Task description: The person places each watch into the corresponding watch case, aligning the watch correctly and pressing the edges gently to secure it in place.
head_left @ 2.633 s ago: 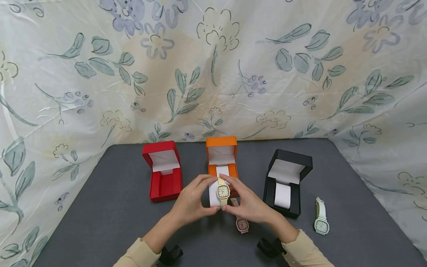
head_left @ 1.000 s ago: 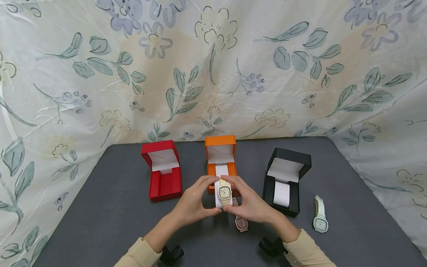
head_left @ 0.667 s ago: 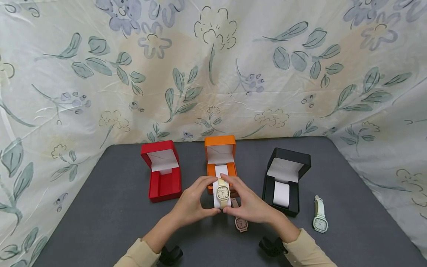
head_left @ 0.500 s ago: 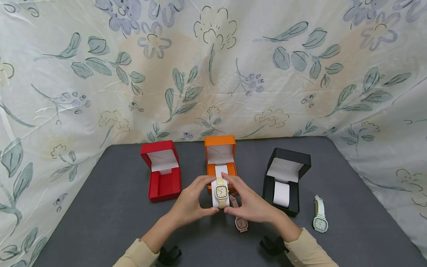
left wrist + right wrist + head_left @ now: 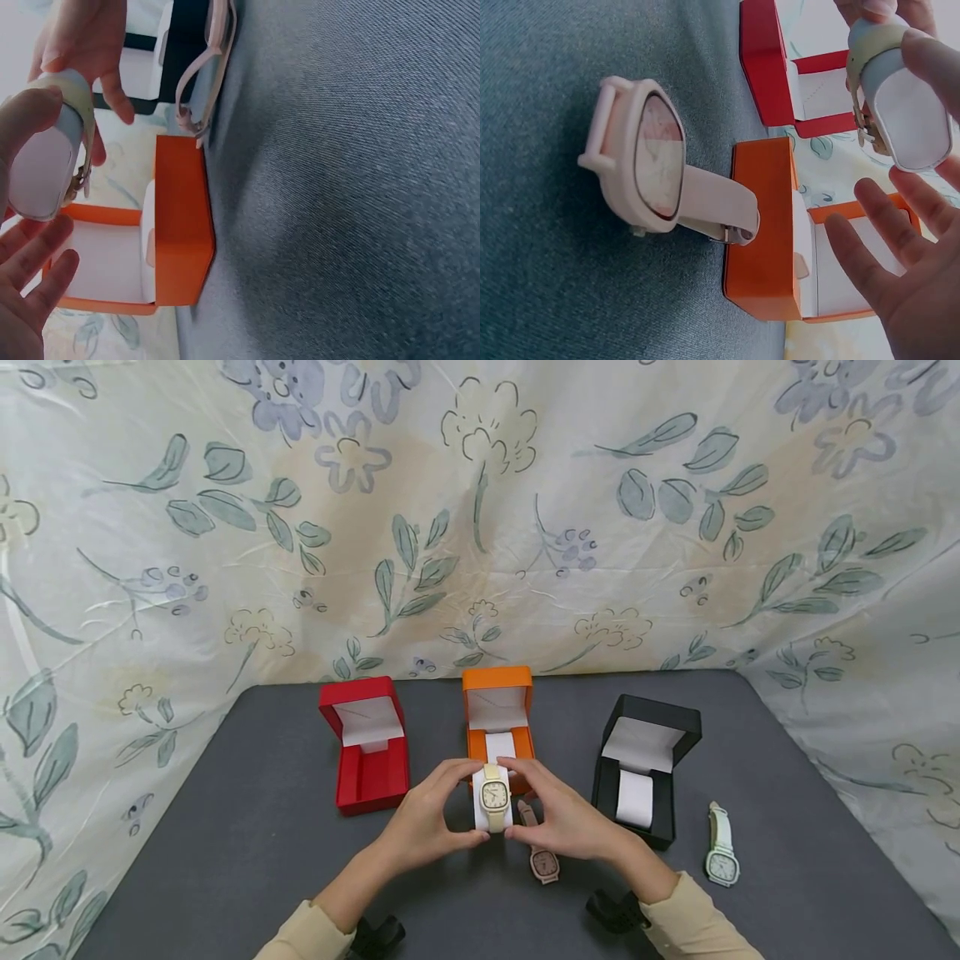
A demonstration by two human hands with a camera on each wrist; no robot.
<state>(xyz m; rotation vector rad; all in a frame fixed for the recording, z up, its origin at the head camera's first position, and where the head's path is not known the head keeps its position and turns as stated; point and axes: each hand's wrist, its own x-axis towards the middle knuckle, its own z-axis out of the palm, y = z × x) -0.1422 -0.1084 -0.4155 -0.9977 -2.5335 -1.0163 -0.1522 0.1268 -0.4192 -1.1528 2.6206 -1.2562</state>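
A pale yellow watch (image 5: pixel 494 795) is strapped round a white watch cushion (image 5: pixel 41 172), its dial towards me in the head view. My left hand (image 5: pixel 423 814) pinches the cushion from the left, thumb below and fingers above. From the right, my right hand (image 5: pixel 566 817) pinches it likewise. The wrist views show the strap's buckle (image 5: pixel 871 135) on the cushion's underside. Just beyond the hands stands an open orange watch box (image 5: pixel 498 678) with a white cushion inside. A pink watch (image 5: pixel 544 864) lies on the table below my right hand, its strap partly hidden.
An open red watch box (image 5: pixel 352 692) with a bare red inside stands left of the orange one. To the right is an open black watch box (image 5: pixel 660 714) holding a white cushion. A pale green watch (image 5: pixel 722 867) lies farther right on the dark grey table (image 5: pixel 247 827).
The watch with its cushion has turned in my hands: the watch sat at the cushion's right side and now shows on its middle. Both hands keep their hold and have shifted slightly.
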